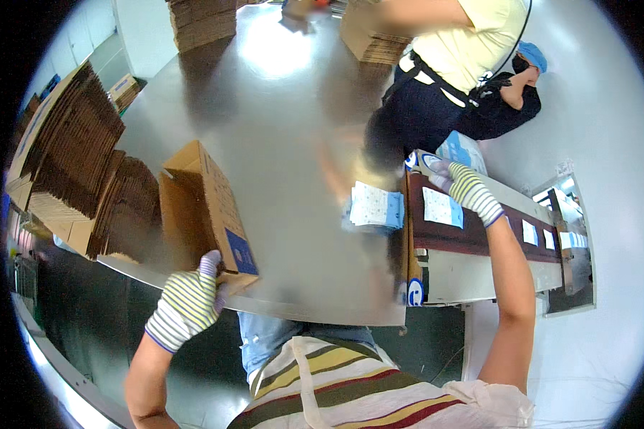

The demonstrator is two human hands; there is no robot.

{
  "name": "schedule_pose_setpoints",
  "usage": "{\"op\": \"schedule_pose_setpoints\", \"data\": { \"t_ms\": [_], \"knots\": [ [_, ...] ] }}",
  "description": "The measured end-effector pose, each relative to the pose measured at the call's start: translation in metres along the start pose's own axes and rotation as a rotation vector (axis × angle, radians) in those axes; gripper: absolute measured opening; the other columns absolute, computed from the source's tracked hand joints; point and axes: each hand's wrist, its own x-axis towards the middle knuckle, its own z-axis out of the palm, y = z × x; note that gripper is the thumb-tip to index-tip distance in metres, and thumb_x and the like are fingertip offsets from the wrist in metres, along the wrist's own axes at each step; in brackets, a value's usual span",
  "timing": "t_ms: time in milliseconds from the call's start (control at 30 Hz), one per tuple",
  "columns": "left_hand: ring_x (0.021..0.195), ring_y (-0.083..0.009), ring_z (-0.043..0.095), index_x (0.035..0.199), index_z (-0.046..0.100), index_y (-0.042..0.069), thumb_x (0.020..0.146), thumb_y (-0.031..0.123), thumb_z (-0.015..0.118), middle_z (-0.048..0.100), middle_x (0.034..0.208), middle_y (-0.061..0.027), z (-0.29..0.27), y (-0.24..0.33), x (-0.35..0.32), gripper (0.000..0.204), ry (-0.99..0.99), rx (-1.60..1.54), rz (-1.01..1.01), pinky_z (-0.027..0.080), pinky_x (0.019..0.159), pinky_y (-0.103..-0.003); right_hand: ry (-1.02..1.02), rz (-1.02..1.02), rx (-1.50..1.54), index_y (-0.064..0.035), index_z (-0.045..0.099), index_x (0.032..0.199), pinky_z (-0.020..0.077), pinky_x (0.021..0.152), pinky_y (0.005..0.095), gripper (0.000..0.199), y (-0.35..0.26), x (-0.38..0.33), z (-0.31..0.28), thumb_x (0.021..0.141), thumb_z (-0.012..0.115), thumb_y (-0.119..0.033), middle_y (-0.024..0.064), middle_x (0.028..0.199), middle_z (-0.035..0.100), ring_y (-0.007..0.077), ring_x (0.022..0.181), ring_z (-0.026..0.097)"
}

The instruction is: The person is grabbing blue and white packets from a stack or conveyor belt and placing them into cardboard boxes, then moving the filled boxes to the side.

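Head view: left hand (188, 300) pinches an open carton (222, 207) left of the conveyor (447, 240), seemingly positioning it. Right hand (468, 187), over the conveyor, has a grip I can't tell; next likely needs the carton steady.

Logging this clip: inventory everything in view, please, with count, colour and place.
open box: one, brown with blue patch, on table's near-left edge
flattened cartons: several stacks, brown, table's left and far sides
table: one, grey, centre
conveyor belt: one, dark red, right
packs on belt: at least four, white and blue
pack pile: one, white and blue, at belt's end; number unclear
cardboard edging: brown, blue marks, across belt's end
larger package: one, blue and white, beyond right hand
co-workers: two, yellow top and dark clothing, upper right
hands: two, striped gloves; left hand gripping box, right over belt's end
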Motion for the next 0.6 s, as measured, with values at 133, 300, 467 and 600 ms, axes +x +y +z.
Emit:
{"op": "schedule_pose_setpoints", "data": {
  "t_ms": [133, 300, 467, 600],
  "knots": [
    [0.065, -0.0359, 0.063, 0.120, 0.042, -0.007, 0.074, 0.008, 0.061, 0.063, 0.082, -0.0229, 0.021, 0.006, 0.020, 0.051, -0.051, -0.061, 0.096, 0.051, 0.057, -0.041, -0.247, 0.012, 0.060, -0.0023, 0.057, 0.112, 0.0462, 0.086, 0.0339, 0.034, 0.012, 0.020, 0.016, 0.079, 0.063, -0.008, 0.0145, 0.107, 0.063, 0.0244, 0.100, 0.060],
    [0.067, -0.0350, 0.063, 0.121, 0.044, -0.002, 0.074, 0.008, 0.060, 0.062, 0.085, -0.0227, 0.008, 0.008, 0.006, 0.050, -0.052, -0.086, -0.015, 0.051, 0.058, -0.040, -0.574, -0.191, -0.152, -0.0033, 0.053, 0.120, 0.0449, 0.090, 0.0334, 0.053, -0.029, 0.087, 0.052, 0.070, 0.070, -0.004, 0.0142, 0.109, 0.062, 0.0249, 0.102, 0.059],
    [0.065, -0.0354, 0.062, 0.124, 0.043, 0.002, 0.074, 0.011, 0.060, 0.059, 0.085, -0.0220, 0.023, 0.012, 0.031, 0.053, -0.077, -0.083, 0.084, 0.050, 0.057, -0.041, -0.671, -0.266, -0.137, -0.0017, 0.059, 0.105, 0.0472, 0.079, 0.0362, 0.052, 0.034, 0.077, 0.127, 0.067, 0.069, -0.036, 0.0182, 0.094, 0.065, 0.0305, 0.087, 0.062],
    [0.059, -0.0338, 0.061, 0.123, 0.041, 0.003, 0.079, 0.015, 0.056, 0.058, 0.081, -0.0202, 0.026, 0.004, 0.016, 0.048, -0.091, -0.091, 0.008, 0.048, 0.049, -0.042, -0.503, -0.193, -0.380, -0.0023, 0.046, 0.127, 0.0459, 0.083, 0.0417, 0.089, -0.109, 0.021, 0.116, 0.058, 0.071, -0.053, 0.0204, 0.101, 0.062, 0.0338, 0.093, 0.059]
  ]
}}
